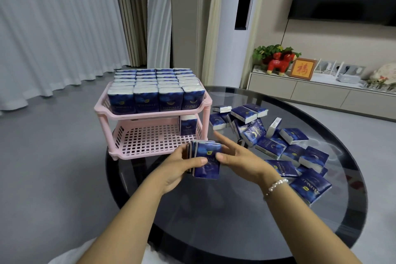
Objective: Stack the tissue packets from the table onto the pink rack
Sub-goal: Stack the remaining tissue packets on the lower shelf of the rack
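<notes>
A pink two-tier rack (120, 113) stands at the far left of a round dark glass table (235, 210). Its top tier is packed with upright blue tissue packets (150, 90). One packet (188, 124) stands at the right back corner of the lower tier. In front of the rack my left hand (182, 167) grips a bunch of several blue packets (206, 159) held upright. My right hand (237, 156) touches the bunch's right side, thumb on the front packet, fingers straight behind it. A loose heap of packets (278, 146) lies on the table to the right.
Grey floor and long curtains (53, 28) lie beyond the table to the left. A low cabinet (310, 90) with a red toy animal, a plant and a framed picture stands at the back right under a dark screen. A tall white unit (227, 28) rises behind the rack.
</notes>
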`<action>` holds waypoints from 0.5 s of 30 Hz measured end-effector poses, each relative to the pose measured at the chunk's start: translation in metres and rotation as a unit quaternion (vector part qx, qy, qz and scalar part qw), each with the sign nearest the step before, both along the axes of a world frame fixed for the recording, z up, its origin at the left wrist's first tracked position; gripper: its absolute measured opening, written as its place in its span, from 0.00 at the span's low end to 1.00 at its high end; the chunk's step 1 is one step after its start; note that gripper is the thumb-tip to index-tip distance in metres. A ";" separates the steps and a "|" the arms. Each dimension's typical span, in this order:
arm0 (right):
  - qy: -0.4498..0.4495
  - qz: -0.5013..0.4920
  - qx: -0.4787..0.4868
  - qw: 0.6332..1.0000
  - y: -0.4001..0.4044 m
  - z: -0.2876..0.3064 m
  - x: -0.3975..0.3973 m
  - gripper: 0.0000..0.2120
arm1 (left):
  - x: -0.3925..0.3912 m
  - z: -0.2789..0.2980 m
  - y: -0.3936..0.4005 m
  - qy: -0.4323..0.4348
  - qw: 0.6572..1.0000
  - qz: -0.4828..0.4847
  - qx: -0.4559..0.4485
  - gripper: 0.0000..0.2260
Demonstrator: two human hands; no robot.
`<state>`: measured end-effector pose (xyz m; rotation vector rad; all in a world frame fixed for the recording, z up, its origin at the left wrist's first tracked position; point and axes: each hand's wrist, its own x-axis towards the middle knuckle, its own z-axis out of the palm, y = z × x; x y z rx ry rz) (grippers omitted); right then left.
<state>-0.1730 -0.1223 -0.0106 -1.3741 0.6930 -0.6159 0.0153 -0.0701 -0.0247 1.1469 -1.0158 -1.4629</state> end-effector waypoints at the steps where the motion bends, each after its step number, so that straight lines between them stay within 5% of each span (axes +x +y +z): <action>1: 0.001 0.035 0.016 0.999 -0.003 -0.001 -0.001 0.37 | 0.003 0.000 0.002 -0.013 1.000 -0.011 -0.012 0.31; 4: 0.037 0.090 -0.002 0.995 -0.006 -0.004 0.002 0.37 | 0.015 -0.004 0.004 -0.078 0.995 -0.059 -0.032 0.39; 9: 0.152 0.108 -0.129 0.974 -0.009 -0.010 0.010 0.44 | 0.027 -0.010 0.008 -0.316 0.942 -0.113 -0.002 0.57; 15: 0.174 0.118 -0.140 0.968 -0.013 -0.018 0.008 0.51 | 0.022 -0.012 0.012 -0.411 0.905 -0.105 -0.010 0.59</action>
